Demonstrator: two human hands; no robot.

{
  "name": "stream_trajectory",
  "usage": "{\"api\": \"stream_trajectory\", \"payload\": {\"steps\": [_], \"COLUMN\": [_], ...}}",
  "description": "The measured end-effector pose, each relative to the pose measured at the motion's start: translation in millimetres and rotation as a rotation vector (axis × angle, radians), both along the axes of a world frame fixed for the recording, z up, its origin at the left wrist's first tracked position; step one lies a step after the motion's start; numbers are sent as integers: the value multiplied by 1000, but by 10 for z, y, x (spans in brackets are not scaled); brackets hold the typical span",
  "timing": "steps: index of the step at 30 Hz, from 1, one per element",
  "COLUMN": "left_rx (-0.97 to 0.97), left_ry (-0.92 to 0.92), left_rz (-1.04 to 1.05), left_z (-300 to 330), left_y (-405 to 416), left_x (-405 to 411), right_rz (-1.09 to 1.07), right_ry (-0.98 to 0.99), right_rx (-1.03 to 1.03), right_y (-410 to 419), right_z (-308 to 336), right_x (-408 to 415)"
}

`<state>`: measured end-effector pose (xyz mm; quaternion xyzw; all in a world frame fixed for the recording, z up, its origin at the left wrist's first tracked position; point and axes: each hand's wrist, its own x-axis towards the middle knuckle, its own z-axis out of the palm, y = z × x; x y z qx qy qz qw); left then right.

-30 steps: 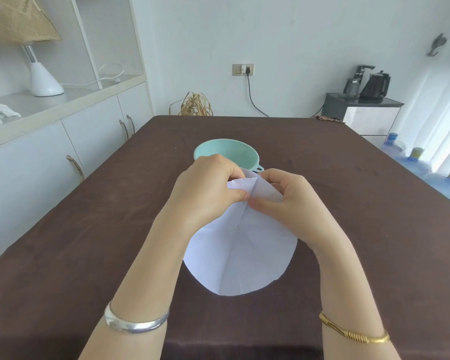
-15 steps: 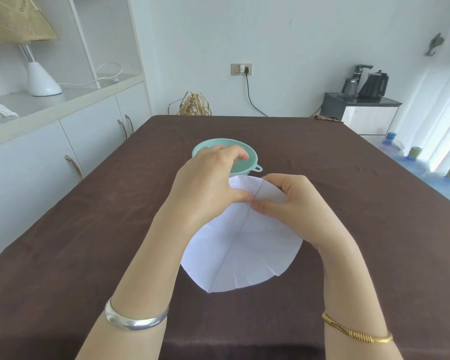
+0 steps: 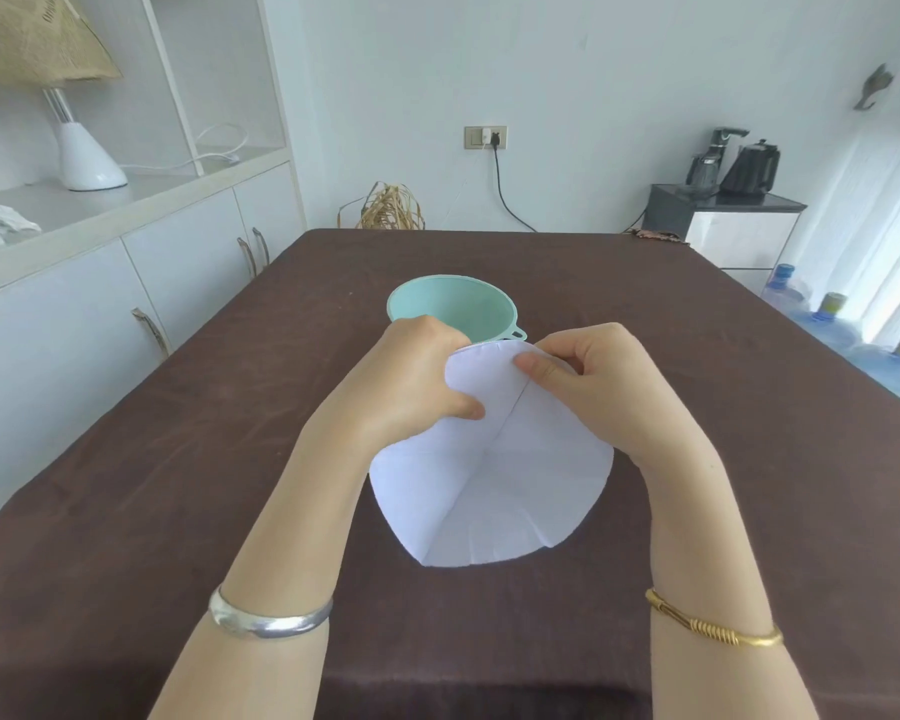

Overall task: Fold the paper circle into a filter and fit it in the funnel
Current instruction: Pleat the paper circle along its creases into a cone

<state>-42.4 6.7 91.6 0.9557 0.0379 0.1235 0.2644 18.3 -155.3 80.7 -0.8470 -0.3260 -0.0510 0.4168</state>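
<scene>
Paper [image 3: 494,491]: creased circle, held above counter [image 3: 178,459], crease running away from the person toward funnel [image 3: 453,306] just beyond its far edge. Left hand [image 3: 411,376] and right hand [image 3: 598,381] each pinch that far edge; left nearer funnel. Since earlier: far flap unfolded, circle opened flatter.

Table [image 3: 178,501], rectangular, covered edge to edge in a dark brown cloth with faint creases. One mint-green funnel [image 3: 453,306] stands on it mouth up, near the middle, a small loop tab at its rim. Whether the white paper circle [image 3: 494,491] rests on the cloth cannot be told.
</scene>
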Motion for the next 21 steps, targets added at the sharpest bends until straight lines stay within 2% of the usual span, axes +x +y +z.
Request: {"api": "stream_trajectory", "payload": {"steps": [7, 12, 16, 21], "left_rx": [-13, -126, -227, -191], "left_ry": [26, -7, -30, -32], "left_rz": [4, 16, 18, 42], "left_z": [-69, -110, -101, -82], "left_y": [44, 57, 79, 89], "left_x": [21, 49, 8, 8], "right_rz": [48, -21, 6, -17], "right_ry": [98, 20, 40, -4], "right_rx": [-46, 24, 24, -59], "right_y": [8, 2, -5, 32], "right_z": [-24, -20, -6, -40], "right_x": [4, 13, 8, 1]}}
